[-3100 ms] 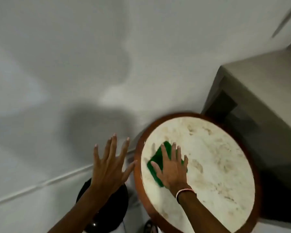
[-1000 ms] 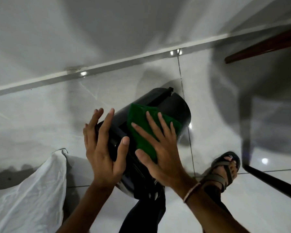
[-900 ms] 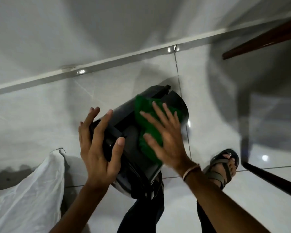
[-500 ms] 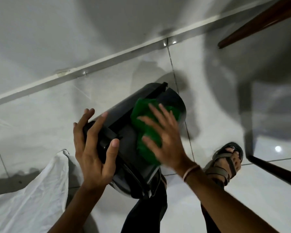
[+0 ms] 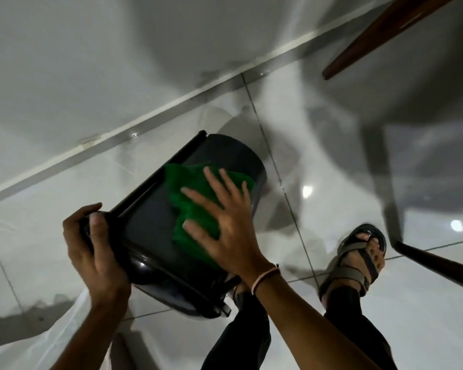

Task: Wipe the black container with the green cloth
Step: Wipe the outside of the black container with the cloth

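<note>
Black container (image 5: 150, 231) tipped on its side, held above white tiled floor (image 5: 332, 161). Left hand (image 5: 94, 252) clamped on container's near rim, thumb over edge. Right hand (image 5: 225, 225) flat, fingers spread, pressing green cloth (image 5: 190, 190) onto container's upper side. Sandalled foot (image 5: 358, 257) right of container; white plastic sheet (image 5: 24, 351) lower left.

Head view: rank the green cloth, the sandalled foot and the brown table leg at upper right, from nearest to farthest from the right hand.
1. green cloth: directly under the right hand, pressed flat onto the black container.
2. sandalled foot: on the floor tiles, off to the hand's right.
3. brown table leg: far corner, upper right, well beyond the foot.
</note>
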A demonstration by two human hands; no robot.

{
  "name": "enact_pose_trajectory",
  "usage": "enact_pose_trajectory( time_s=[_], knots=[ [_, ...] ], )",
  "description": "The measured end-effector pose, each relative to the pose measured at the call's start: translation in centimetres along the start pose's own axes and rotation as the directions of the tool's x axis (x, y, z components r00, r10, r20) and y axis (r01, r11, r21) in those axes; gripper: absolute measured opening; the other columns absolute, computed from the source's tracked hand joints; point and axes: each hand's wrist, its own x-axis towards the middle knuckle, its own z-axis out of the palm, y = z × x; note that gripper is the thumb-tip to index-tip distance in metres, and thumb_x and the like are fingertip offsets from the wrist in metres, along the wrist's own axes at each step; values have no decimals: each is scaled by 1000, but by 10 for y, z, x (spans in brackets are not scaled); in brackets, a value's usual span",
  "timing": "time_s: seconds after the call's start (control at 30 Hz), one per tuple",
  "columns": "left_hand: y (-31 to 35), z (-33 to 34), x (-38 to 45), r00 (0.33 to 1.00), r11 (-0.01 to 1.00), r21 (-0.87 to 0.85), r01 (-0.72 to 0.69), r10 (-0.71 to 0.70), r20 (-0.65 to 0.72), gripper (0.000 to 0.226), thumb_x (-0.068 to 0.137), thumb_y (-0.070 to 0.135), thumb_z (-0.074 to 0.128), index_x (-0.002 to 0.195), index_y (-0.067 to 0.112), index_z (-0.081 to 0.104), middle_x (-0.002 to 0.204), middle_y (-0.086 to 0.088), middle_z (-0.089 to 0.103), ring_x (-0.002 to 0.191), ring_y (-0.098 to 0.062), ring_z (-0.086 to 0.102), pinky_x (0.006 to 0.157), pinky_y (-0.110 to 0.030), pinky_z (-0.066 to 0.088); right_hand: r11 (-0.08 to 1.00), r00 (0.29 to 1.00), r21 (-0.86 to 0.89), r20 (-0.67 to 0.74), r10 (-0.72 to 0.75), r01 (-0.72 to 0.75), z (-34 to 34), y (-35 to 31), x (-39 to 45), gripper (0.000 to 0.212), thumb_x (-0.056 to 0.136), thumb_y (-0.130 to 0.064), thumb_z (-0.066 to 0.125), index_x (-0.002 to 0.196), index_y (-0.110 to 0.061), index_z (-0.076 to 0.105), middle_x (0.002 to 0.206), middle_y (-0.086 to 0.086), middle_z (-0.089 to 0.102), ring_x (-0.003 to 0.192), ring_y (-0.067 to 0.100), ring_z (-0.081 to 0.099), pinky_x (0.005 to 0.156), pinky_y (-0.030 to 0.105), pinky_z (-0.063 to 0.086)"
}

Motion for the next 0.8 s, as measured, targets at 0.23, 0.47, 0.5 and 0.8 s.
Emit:
enact_pose_trajectory(
  time_s=[0.23, 0.47, 0.5, 0.8],
  knots=[
    [4, 7, 1, 999, 1000, 13, 29, -28, -36, 15, 108, 47, 43, 109, 49, 57, 93, 19, 63, 92, -6, 59, 88, -20, 46, 352, 561, 732, 48, 827, -583, -11, 44, 37, 67, 106, -50, 55, 164, -22, 36, 167, 12, 44, 154, 34, 44, 127, 52, 38],
    [3, 5, 16, 992, 993, -44, 106, -109, -71, 14, 102, 50, 50, 98, 45, 61, 96, 15, 64, 102, -20, 62, 95, -40, 50, 980, 979, -36, 66, -194, 197, 2, -12, 8, 61, 93, -62, 51, 149, -40, 55, 176, 6, 32, 164, 32, 23, 128, 65, 3],
    [6, 6, 19, 993, 994, -49, 93, -96, -61, 13, 102, 49, 50, 98, 44, 62, 96, 16, 64, 100, -15, 63, 94, -38, 50, 987, 987, -15, 29, -157, 157, 2, -7, 10, 61, 93, -60, 53, 149, -35, 57, 174, 8, 35, 163, 32, 26, 129, 65, 6],
    [53, 13, -44, 887, 928, 93, -362, 312, 340, 33, 95, 37, 56, 115, 13, 68, 126, -17, 59, 125, -37, 59, 118, -66, 35, 585, 648, 579, -124, 751, -567, -45, 17, 19, 61, 109, -41, 54, 164, -24, 35, 165, 9, 49, 151, 31, 48, 124, 41, 40]
  ],
)
